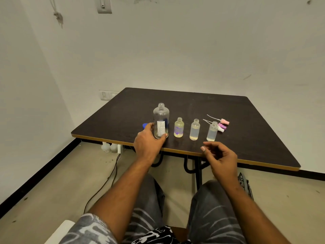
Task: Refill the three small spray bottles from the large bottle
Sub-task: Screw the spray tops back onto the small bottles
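The large clear bottle (161, 119) stands uncapped near the table's front left, with a little yellowish liquid at its bottom. My left hand (148, 140) grips its base, thumb and fingers curled round it. To its right, three small uncapped bottles stand in a row: one with a purple label (179, 128), a middle one (195, 130) and a right one (212, 131). Each holds pale liquid. The pink spray tops (222, 124) lie behind the right bottle. My right hand (219, 156) hovers over the front edge with loosely curled fingers, holding nothing.
The dark table (193, 106) has a tan front edge. A blue cap (144, 125) lies left of the large bottle, partly hidden by my hand. Table legs, a cable and white plugs are below. My knees are under the front edge.
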